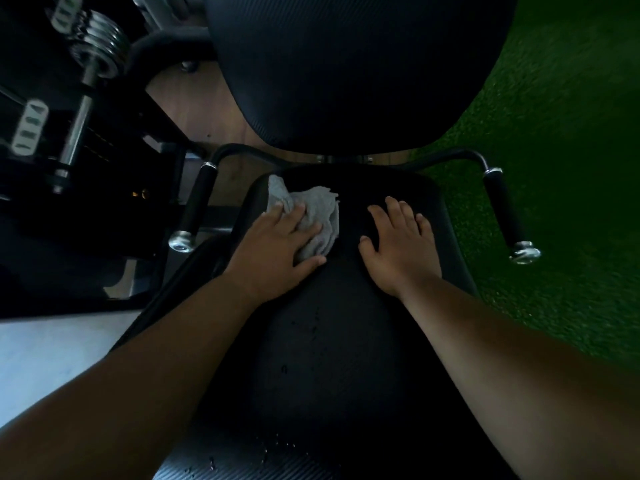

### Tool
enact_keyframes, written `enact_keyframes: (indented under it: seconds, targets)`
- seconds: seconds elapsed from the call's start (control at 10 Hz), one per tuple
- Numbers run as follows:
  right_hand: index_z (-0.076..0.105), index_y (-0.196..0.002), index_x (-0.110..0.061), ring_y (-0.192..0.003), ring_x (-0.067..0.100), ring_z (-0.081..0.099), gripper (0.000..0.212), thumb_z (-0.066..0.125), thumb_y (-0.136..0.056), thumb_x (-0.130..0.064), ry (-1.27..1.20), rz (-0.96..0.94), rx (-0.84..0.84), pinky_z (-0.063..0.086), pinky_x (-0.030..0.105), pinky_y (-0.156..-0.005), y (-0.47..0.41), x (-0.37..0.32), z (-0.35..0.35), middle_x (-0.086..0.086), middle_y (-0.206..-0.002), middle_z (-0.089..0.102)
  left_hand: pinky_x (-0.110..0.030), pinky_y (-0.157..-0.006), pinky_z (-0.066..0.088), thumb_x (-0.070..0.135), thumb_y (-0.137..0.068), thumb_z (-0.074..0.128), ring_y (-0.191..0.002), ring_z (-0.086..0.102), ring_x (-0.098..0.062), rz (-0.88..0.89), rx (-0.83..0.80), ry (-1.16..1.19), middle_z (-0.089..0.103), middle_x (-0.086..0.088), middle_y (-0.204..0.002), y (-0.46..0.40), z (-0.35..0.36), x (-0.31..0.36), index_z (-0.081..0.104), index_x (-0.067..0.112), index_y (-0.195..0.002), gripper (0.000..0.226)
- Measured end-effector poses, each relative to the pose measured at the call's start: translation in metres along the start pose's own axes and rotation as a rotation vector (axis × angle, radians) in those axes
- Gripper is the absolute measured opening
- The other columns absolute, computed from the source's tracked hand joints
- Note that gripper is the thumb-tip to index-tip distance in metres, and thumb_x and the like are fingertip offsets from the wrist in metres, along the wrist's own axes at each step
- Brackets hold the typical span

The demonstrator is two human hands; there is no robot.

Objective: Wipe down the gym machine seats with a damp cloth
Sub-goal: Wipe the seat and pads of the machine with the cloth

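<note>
Pressing flat, the left hand (277, 242) pins the grey cloth (313, 216) to the seat (332, 341) near its back edge, fingers straight; the right hand (401, 245) rests open beside it. The cloth looks soft, limp and light, best bunched under the palm.

There is only one view — a wide-angle camera worn on the head, looking steeply down and a little forward. It is close above the black seat pad (332, 341), which fills the lower middle of the frame; both forearms enter from the bottom corners. The backrest pad (360, 71) stands at the top, and the wide lens curves the green turf floor (561, 140) on the right edge.
</note>
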State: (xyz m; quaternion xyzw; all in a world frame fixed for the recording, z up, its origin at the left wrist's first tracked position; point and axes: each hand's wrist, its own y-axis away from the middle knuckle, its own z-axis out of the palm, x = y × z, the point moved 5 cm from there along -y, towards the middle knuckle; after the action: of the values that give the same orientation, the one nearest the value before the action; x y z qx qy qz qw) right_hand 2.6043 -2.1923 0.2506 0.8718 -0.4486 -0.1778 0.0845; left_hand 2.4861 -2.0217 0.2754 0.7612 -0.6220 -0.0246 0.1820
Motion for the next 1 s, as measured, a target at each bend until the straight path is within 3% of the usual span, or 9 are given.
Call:
enact_keyframes:
  seconds: [0.1, 0.2, 0.3, 0.4, 0.5, 0.6, 0.7, 0.9, 1.0]
  targets:
    - [0.019, -0.155, -0.03, -0.153, 0.021, 0.003, 0.062, 0.03, -0.098, -0.051, 0.004, 0.0, 0.005, 0.004, 0.042, -0.124, 0.001, 0.001, 0.0, 0.002, -0.167, 0.009, -0.036, -0.088, 0.048, 0.053, -0.097, 0.043, -0.105, 0.062, -0.022, -0.005, 0.332, 0.098, 0.068, 0.0, -0.105, 0.021, -0.028, 0.005, 0.067, 0.017, -0.112, 0.046]
    - [0.02, -0.155, -0.029, -0.153, 0.021, 0.003, 0.062, 0.03, -0.098, -0.051, 0.006, -0.006, 0.007, 0.004, 0.042, -0.123, 0.001, 0.0, 0.0, 0.002, -0.167, 0.009, -0.028, -0.065, 0.047, 0.049, -0.097, 0.051, -0.073, 0.061, -0.011, -0.25, 0.461, 0.493, 0.062, 0.01, -0.078, 0.033, -0.053, 0.002, 0.063, 0.022, -0.089, 0.03]
    - [0.02, -0.155, -0.029, -0.153, 0.02, 0.004, 0.062, 0.03, -0.097, -0.05, 0.009, -0.003, 0.016, 0.004, 0.042, -0.124, 0.0, 0.0, -0.001, 0.003, -0.167, 0.01, -0.035, -0.08, 0.058, 0.044, -0.095, 0.059, -0.087, 0.072, -0.013, -0.575, 0.421, 1.287, 0.075, 0.004, -0.091, 0.035, -0.064, -0.017, 0.071, 0.024, -0.091, 0.024]
    - [0.02, -0.155, -0.029, -0.153, 0.02, 0.004, 0.062, 0.03, -0.097, -0.051, 0.001, 0.0, 0.014, 0.004, 0.042, -0.124, 0.0, 0.0, -0.002, 0.002, -0.166, 0.01, -0.043, -0.091, 0.056, 0.047, -0.092, 0.064, -0.094, 0.072, -0.019, -0.679, 0.354, 1.307, 0.075, 0.001, -0.1, 0.034, -0.067, -0.041, 0.074, 0.024, -0.095, 0.026]
    - [0.02, -0.155, -0.03, -0.153, 0.02, 0.004, 0.062, 0.03, -0.098, -0.051, -0.001, 0.004, 0.015, 0.004, 0.043, -0.123, 0.002, 0.001, -0.001, 0.002, -0.166, 0.01, -0.042, -0.095, 0.05, 0.05, -0.089, 0.058, -0.106, 0.062, -0.024, -0.568, 0.413, 0.484, 0.065, -0.002, -0.115, 0.037, -0.072, -0.062, 0.067, 0.025, -0.113, 0.036]
    - [0.021, -0.155, -0.031, -0.153, 0.02, 0.004, 0.062, 0.03, -0.098, -0.052, 0.0, 0.003, 0.022, 0.005, 0.043, -0.124, 0.0, 0.002, 0.001, 0.002, -0.166, 0.011, -0.039, -0.088, 0.049, 0.042, -0.09, 0.048, -0.106, 0.059, -0.028, -0.3, 0.391, 0.183, 0.063, -0.007, -0.116, 0.021, -0.069, -0.036, 0.067, 0.02, -0.111, 0.036]
    - [0.021, -0.155, -0.03, -0.153, 0.02, 0.004, 0.062, 0.03, -0.098, -0.052, -0.002, 0.004, 0.017, 0.004, 0.043, -0.124, 0.0, 0.002, 0.0, 0.001, -0.166, 0.01, -0.045, -0.097, 0.042, 0.049, -0.099, 0.034, -0.126, 0.05, -0.033, -0.261, 0.033, -0.069, 0.051, -0.016, -0.14, -0.006, -0.021, -0.019, 0.055, 0.016, -0.129, 0.05]
    - [0.022, -0.154, -0.03, -0.153, 0.021, 0.005, 0.061, 0.032, -0.098, -0.051, 0.005, 0.001, 0.032, 0.005, 0.043, -0.123, -0.001, 0.002, 0.001, 0.002, -0.166, 0.011, -0.055, -0.12, 0.006, 0.061, -0.099, 0.015, -0.151, -0.001, -0.038, -0.411, -0.127, 0.054, 0.0, -0.018, -0.165, -0.046, 0.01, -0.02, 0.009, 0.016, -0.158, 0.074]
    - [0.022, -0.154, -0.03, -0.153, 0.02, 0.005, 0.061, 0.033, -0.098, -0.051, 0.0, 0.004, 0.031, 0.005, 0.044, -0.123, -0.001, 0.002, -0.001, 0.001, -0.166, 0.011, -0.052, -0.121, 0.002, 0.06, -0.1, 0.015, -0.152, -0.003, -0.033, -0.206, -0.121, 0.02, -0.002, -0.01, -0.167, -0.054, 0.007, -0.001, 0.007, 0.019, -0.159, 0.072]
